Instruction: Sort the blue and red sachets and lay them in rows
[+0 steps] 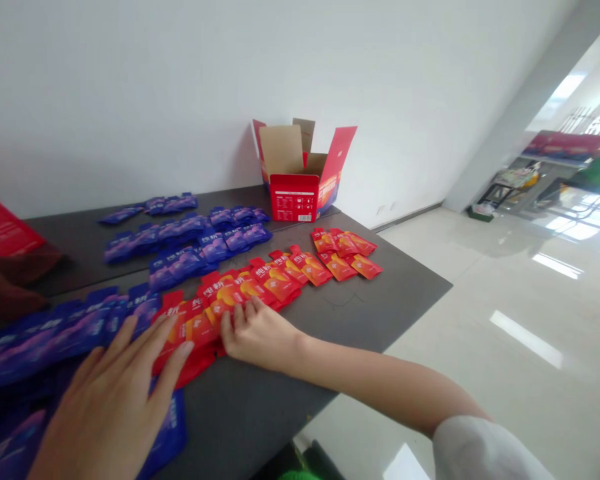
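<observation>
Two bare hands, neither gripping: left hand [107,407] spread open over blue sachets [80,327], right hand [257,333] with fingertips on red sachets [240,290]. Both kinds bear white Chinese characters, lie overlapped in slanting rows, long axes crosswise, on a dark table [405,287]; opened red carton [295,180] behind.

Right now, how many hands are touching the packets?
2: the left hand at lower left, over blue packets and red packets; the right hand at centre, on the red ones.

Bright daylight from right-side windows [567,87] | glare on tile floor [527,339] | wide-angle edge distortion | mild softness
</observation>
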`<state>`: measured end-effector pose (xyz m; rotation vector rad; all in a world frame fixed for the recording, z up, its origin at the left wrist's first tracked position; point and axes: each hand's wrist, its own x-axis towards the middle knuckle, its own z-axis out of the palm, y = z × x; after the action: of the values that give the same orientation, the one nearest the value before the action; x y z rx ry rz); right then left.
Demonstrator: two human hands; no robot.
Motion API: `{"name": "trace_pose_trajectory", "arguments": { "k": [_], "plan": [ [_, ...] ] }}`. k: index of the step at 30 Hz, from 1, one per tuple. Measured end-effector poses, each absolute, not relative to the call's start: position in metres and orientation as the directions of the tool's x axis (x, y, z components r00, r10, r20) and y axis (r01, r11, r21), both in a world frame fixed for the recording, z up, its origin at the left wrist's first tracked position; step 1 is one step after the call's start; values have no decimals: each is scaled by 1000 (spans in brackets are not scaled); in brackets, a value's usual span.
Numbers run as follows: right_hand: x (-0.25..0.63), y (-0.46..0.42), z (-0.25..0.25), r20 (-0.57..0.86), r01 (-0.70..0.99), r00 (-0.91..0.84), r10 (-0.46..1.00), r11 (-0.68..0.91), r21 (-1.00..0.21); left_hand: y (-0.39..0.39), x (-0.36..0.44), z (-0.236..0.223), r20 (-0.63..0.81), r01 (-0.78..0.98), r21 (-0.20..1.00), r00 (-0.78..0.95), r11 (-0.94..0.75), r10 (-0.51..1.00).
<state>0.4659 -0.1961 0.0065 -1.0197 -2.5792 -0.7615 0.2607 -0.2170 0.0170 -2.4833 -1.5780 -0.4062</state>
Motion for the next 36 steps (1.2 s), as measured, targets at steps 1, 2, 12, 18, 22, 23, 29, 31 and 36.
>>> {"name": "trace_pose_trajectory", "arguments": {
  "k": [1,2,12,18,22,23,29,31,36],
  "plan": [
    [466,-196,7,429,685,-725,538,624,375,-211,268,20,315,914,-11,387,-404,867],
    [466,-196,7,447,670,-736,508,638,379,-204,275,22,305,921,-17,375,-388,876],
    [576,-187,31,581,900,-261,771,412,-143,-159,322,-6,88,883,51,462,-467,883],
    [677,-137,38,261,979,-4,965,56,-194,-166,313,-18,163,829,-104,559,-549,813],
    [675,-102,34,80,980,-174,981,181,-82,-162,309,-29,229,796,-149,605,-587,762],
    [672,-95,32,46,979,-189,981,192,-66,-161,308,-32,246,798,-154,602,-582,760],
    [666,-84,23,32,972,-226,974,227,-53,-163,304,-38,269,810,-93,580,-578,769],
    [667,-87,22,56,964,-259,964,261,-38,-166,309,-34,265,849,-47,518,-526,813],
    [660,-101,24,93,960,-278,956,281,-18,-174,321,-25,251,907,76,385,-414,888]
  ]
}}
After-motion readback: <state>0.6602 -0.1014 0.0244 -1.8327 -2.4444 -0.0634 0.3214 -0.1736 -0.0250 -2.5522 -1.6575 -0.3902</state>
